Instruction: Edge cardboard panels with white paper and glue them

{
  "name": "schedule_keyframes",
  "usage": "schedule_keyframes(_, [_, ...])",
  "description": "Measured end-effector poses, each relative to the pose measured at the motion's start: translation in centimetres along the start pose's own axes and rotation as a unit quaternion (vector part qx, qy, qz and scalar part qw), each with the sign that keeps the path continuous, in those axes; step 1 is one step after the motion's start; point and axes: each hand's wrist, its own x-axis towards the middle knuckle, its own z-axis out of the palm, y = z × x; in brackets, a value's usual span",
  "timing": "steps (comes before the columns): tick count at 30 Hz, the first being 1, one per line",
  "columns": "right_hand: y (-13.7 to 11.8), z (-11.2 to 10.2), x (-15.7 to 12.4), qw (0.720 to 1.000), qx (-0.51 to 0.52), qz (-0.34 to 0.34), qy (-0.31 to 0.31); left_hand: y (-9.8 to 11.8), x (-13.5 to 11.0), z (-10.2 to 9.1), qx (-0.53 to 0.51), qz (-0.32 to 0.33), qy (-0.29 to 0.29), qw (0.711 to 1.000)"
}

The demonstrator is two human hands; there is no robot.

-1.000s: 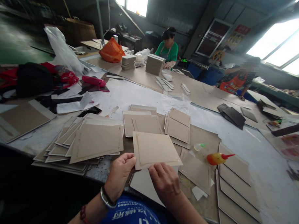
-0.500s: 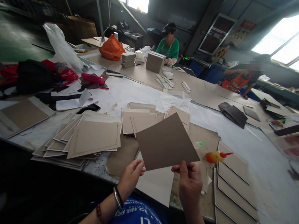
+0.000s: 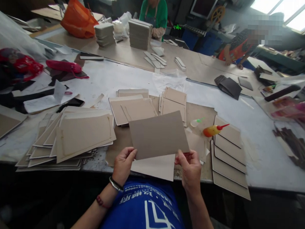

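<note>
A grey-brown cardboard sheet (image 3: 158, 136) is held up in front of me by its two near corners. My left hand (image 3: 123, 163) pinches the left corner between thumb and fingers. On the right corner, my right hand (image 3: 192, 167) is closed with the thumb on top. Beneath the raised sheet lies a paler board (image 3: 157, 168), partly covered by it and reaching the table's near edge. A yellow-orange squeeze bottle (image 3: 211, 131) with a red nozzle lies to the right of my right hand.
Left of my hands is a heaped stack of boards (image 3: 85, 132), the top one bearing a line of glue. Overlapping boards (image 3: 228, 164) lie at the right. More boards (image 3: 134, 109) lie behind the sheet. Across the table (image 3: 133, 77) are two people and an orange bag (image 3: 79, 18).
The cardboard sheet has turned from a steep slant to nearly level, and my left hand now grips its corner. My view has tilted down and shifted right.
</note>
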Motion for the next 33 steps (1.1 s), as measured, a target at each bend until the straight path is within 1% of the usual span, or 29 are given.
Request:
schedule_keyframes(2, [0.2,-0.4,0.5,1.0,0.008,0.006,0.01,0.3,0.3,-0.4,0.022,0.01,0.0,1.0])
schedule_keyframes(4, [0.3,-1.0,0.9,1.0,-0.015,0.009,0.008,0.5,0.6,-0.9,0.039,0.013,-0.005,0.999])
schedule_keyframes(5, [0.5,-1.4,0.9,0.999,-0.031,0.011,-0.003,0.6,0.8,-1.1,0.047,0.013,-0.009,0.999])
schedule_keyframes(7, [1.1,-2.4,0.7,0.996,-0.065,0.025,-0.051,0.5,1.1,-1.6,0.073,0.012,-0.021,0.997])
schedule_keyframes(9, [2.2,-3.5,0.1,0.987,-0.104,0.055,-0.109,0.1,1.2,-2.0,0.109,0.006,-0.043,0.993])
schedule_keyframes(11, [3.9,-4.6,-0.6,0.973,-0.15,0.095,-0.147,-0.6,1.1,-2.1,0.143,-0.009,-0.073,0.987])
schedule_keyframes(13, [5.7,-5.5,-1.4,0.96,-0.195,0.124,-0.161,-1.7,0.9,-2.0,0.17,-0.023,-0.099,0.98])
schedule_keyframes(15, [7.4,-6.0,-2.1,0.95,-0.225,0.136,-0.166,-2.8,0.8,-1.9,0.194,-0.03,-0.113,0.974])
schedule_keyframes(18, [9.2,-6.2,-3.0,0.94,-0.253,0.142,-0.177,-4.1,1.0,-2.0,0.233,-0.043,-0.119,0.964])
schedule_keyframes(21, [10.1,-6.0,-3.4,0.934,-0.28,0.126,-0.182,-4.8,1.4,-2.2,0.256,-0.046,-0.119,0.958])
schedule_keyframes(24, [10.4,-5.6,-3.4,0.93,-0.311,0.089,-0.174,-4.9,1.8,-2.2,0.256,-0.044,-0.109,0.959])
schedule_keyframes(27, [10.4,-5.2,-3.2,0.92,-0.346,0.065,-0.17,-4.8,2.0,-2.1,0.264,-0.045,-0.097,0.959])
schedule_keyframes(30, [10.5,-5.1,-3.0,0.906,-0.379,0.056,-0.178,-4.8,2.1,-1.9,0.28,-0.046,-0.096,0.954])
schedule_keyframes(33, [10.6,-4.9,-3.0,0.893,-0.406,0.062,-0.184,-4.8,2.2,-1.9,0.294,-0.055,-0.099,0.949])
